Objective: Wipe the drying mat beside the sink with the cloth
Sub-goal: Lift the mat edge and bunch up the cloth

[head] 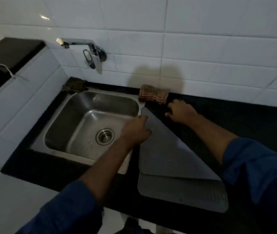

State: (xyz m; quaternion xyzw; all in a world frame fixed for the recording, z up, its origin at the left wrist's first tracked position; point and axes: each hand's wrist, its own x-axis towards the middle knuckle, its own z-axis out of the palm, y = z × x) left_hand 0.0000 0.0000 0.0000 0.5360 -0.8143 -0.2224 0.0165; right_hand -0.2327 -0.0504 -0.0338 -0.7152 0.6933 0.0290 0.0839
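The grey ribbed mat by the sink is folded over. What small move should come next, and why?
Probably the right hand should reach the short way to the red-brown checked cloth against the white tiles and pick it up. The left hand holds the grey ribbed drying mat folded back, and neither hand has a cloth.

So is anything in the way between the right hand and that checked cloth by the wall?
Nothing visible. The right hand rests on the dark counter just in front of the cloth, with only bare counter between them. The left hand holds up the folded mat, off to the side.
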